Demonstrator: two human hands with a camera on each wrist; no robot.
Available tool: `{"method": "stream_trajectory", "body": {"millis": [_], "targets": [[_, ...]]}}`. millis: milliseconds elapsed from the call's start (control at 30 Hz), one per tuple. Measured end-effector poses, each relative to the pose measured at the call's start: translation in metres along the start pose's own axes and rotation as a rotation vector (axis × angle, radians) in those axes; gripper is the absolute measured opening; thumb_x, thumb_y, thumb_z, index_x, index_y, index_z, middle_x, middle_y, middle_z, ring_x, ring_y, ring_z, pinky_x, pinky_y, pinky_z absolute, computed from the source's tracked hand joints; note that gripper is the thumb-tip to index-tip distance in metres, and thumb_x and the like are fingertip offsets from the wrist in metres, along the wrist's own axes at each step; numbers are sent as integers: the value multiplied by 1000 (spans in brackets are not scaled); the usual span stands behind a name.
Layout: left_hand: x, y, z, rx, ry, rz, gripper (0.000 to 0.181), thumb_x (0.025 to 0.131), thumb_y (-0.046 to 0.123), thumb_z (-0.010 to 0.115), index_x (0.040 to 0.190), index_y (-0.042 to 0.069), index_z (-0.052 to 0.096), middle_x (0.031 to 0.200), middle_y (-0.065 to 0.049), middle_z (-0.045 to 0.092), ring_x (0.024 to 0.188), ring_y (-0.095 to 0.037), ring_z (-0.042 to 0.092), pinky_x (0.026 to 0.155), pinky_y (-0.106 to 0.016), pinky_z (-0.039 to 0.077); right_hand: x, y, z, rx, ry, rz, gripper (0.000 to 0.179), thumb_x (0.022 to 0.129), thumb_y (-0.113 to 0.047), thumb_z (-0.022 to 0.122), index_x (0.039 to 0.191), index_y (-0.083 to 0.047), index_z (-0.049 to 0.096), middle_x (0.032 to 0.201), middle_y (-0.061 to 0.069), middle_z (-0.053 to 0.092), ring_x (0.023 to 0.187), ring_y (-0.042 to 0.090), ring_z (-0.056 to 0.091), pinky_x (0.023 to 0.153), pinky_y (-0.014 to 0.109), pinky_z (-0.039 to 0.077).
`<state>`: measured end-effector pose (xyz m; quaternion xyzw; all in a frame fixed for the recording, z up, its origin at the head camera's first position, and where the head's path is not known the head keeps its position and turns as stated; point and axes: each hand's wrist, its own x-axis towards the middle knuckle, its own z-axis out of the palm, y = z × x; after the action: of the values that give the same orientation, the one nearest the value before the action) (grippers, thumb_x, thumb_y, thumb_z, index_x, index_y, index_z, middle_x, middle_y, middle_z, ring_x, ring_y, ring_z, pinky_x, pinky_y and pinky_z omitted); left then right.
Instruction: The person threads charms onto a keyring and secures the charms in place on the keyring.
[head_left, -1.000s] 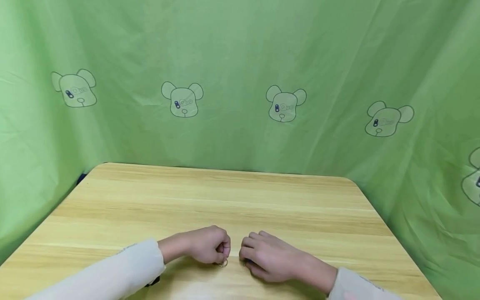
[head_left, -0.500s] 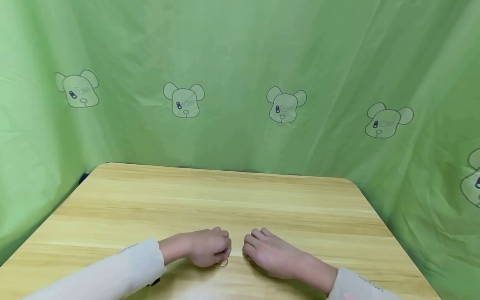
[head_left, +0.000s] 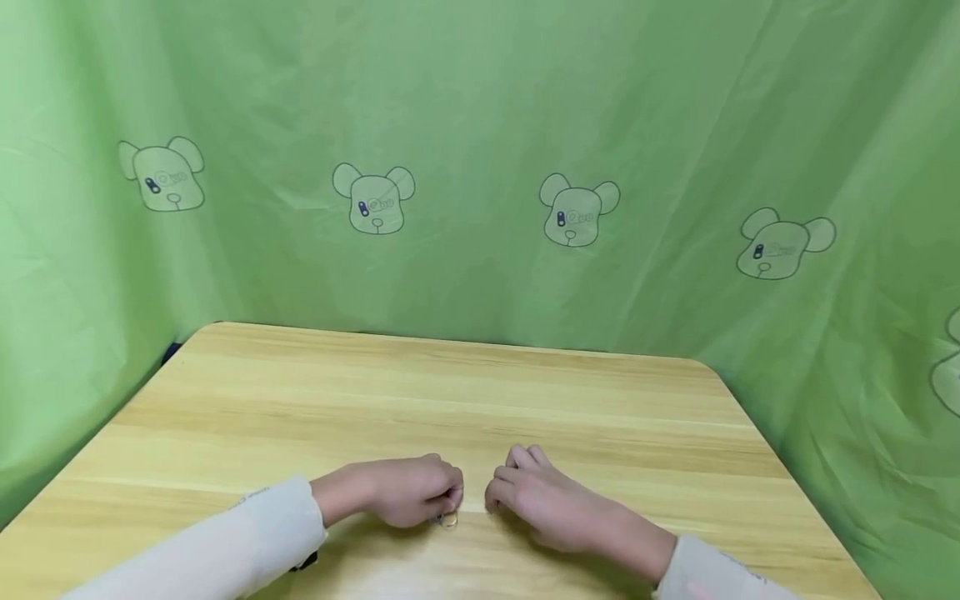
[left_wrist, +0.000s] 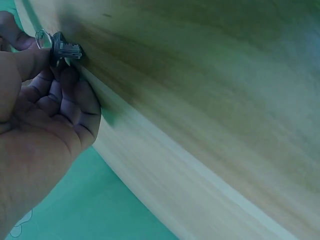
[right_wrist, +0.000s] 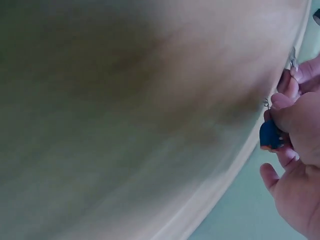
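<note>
My left hand (head_left: 414, 492) pinches a small metal key (left_wrist: 69, 50) between thumb and fingers, low over the table. A thin split ring (left_wrist: 38, 36) stands out beside the key, and in the head view the same ring peeks out below my fingertips. A short distance to the right, my right hand (head_left: 553, 504) pinches a small blue charm (right_wrist: 270, 135) with an orange lower edge. At the charm's top is a tiny metal eyelet (right_wrist: 266, 103). In the head view the right hand's fingers hide this charm. The two hands are apart.
Under both hands lies a light wood-grain table (head_left: 450, 392) with rounded far corners. Green curtain (head_left: 472, 108) with bear-head prints hangs behind it and along both sides. Pale sleeves (head_left: 210, 542) cover both forearms.
My right hand has shifted slightly up, away from me, and its outer fingers have lifted. The left hand has turned a little, so more of the key and ring shows below its fingertips.
</note>
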<state>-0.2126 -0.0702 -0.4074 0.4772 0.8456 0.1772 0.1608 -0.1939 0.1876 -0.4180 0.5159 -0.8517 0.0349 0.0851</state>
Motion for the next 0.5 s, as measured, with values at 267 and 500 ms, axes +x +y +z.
{"method": "stream_trajectory", "body": {"millis": [267, 500], "targets": [[-1, -1, 0, -138, 6, -22, 16, 106, 7, 53, 92, 14, 56, 79, 13, 53, 70, 2, 48, 68, -16, 47, 8, 6, -14, 345, 10, 142, 14, 103, -5, 58, 107, -14, 67, 101, -8, 65, 95, 5, 50, 87, 27, 47], [-2, -9, -2, -230, 93, -80, 12, 105, 6, 55, 97, 11, 63, 82, 9, 62, 60, 1, 53, 69, -16, 51, 15, 15, -20, 565, 48, 184, 13, 104, -2, 55, 110, -7, 65, 98, 4, 65, 85, 5, 55, 74, 23, 53]]}}
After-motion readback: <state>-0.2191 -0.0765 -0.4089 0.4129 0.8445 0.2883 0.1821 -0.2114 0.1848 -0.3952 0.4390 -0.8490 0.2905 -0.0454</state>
